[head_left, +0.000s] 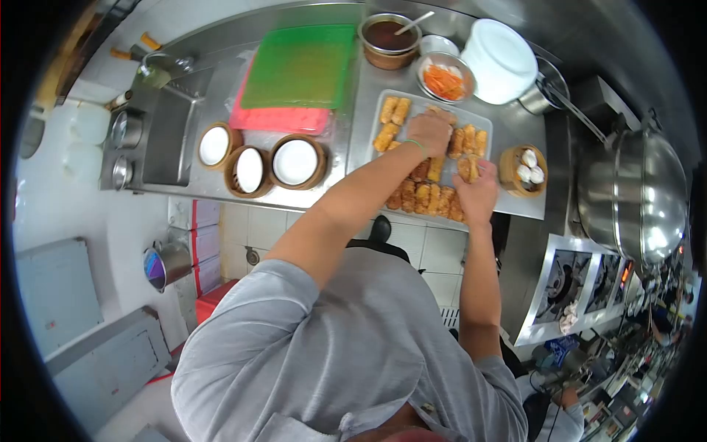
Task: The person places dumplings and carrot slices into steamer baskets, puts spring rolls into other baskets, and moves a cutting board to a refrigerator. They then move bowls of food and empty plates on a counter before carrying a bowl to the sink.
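Observation:
A white tray on the steel counter carries rows of golden-brown fried rolls. My left hand, a green band at its wrist, reaches over the far middle of the tray. Its fingers are curled down among the rolls, and what they grip is hidden. At the tray's right side, my right hand is closed around a fried roll, held between thumb and fingers. Just right of that hand stands a bamboo steamer with several white pieces in it.
Behind the tray are a bowl of orange shreds, a pot of brown sauce and a white tub. Green and red boards and small steamers with white dishes lie left. A large steel pot and stove stand right.

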